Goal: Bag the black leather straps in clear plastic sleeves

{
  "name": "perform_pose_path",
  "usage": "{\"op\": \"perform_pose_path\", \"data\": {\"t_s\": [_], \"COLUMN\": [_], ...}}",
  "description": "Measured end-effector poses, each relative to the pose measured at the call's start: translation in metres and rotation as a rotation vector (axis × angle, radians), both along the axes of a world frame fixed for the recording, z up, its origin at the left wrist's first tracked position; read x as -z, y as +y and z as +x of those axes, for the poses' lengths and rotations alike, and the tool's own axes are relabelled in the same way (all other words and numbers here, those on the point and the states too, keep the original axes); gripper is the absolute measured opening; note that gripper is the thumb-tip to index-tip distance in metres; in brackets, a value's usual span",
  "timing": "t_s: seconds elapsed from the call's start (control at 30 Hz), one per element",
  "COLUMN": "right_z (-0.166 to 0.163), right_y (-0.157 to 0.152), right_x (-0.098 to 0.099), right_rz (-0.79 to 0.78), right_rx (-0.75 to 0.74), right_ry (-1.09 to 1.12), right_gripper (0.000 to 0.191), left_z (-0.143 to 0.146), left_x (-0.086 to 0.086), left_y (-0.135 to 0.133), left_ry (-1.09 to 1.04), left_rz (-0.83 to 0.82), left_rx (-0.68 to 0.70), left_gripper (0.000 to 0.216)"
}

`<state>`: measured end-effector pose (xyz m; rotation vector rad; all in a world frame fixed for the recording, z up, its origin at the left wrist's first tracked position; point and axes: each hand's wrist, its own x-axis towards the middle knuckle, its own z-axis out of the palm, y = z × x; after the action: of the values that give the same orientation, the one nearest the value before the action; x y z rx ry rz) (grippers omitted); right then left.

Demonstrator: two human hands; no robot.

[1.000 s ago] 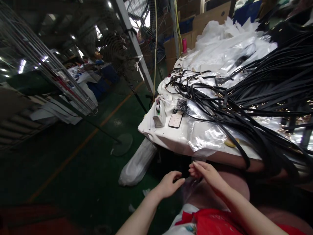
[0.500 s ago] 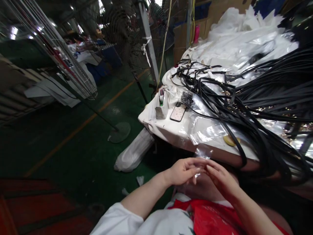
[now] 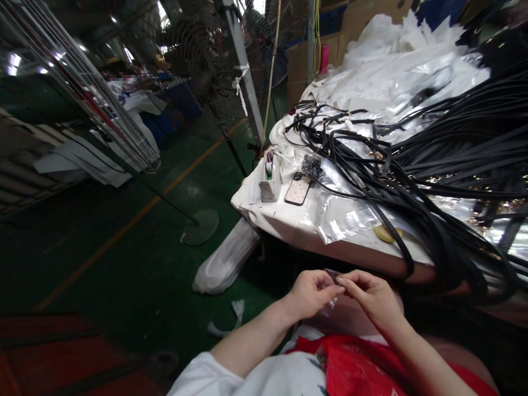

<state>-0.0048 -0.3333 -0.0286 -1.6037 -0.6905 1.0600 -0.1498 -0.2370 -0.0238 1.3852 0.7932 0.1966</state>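
Note:
My left hand (image 3: 311, 292) and my right hand (image 3: 372, 296) meet above my lap, just off the table's front edge, with thumbs and fingers pinched close together. Between them is a small clear plastic bag (image 3: 332, 273), seen as a thin see-through film with bright glints; most of it is hidden by the fingers. On the table edge beyond lie flat clear plastic bags (image 3: 348, 217) and a yellow disc (image 3: 386, 234). Long black straps (image 3: 412, 209) with gold-coloured metal fittings are heaped to the right, some hanging over the edge.
A phone (image 3: 297, 190) and a tape dispenser (image 3: 270, 181) stand on the white-covered table (image 3: 289, 217) at its left corner. White plastic wrapping (image 3: 396, 60) is piled at the back. Left of the table are a wrapped white bundle (image 3: 226, 258), a round stand base (image 3: 201, 227) and a metal rack (image 3: 94, 93).
My fingers have closed from a looser, straighter pose into a pinch around the plastic. The bag's part that stuck up beyond my fingers has dropped lower. The view has shifted slightly.

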Motion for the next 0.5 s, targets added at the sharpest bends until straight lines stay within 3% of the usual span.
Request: {"op": "perform_pose_path", "data": {"t_s": [0.13, 0.3, 0.5], "right_z": [0.002, 0.002, 0.008], "right_y": [-0.004, -0.003, -0.003], "right_x": [-0.002, -0.007, -0.011], "right_rz": [0.013, 0.049, 0.061], "right_rx": [0.005, -0.056, -0.220], "right_ry": [-0.017, -0.041, -0.041], "right_gripper": [0.033, 0.042, 0.025], "left_z": [0.002, -0.002, -0.007], "left_x": [0.001, 0.000, 0.000], "left_y": [-0.001, -0.001, 0.002], "left_ry": [-0.005, -0.039, 0.014], "left_rz": [-0.138, -0.193, -0.188], "left_rx": [0.026, 0.095, 0.170], "left_gripper": [0.055, 0.054, 0.052]}}
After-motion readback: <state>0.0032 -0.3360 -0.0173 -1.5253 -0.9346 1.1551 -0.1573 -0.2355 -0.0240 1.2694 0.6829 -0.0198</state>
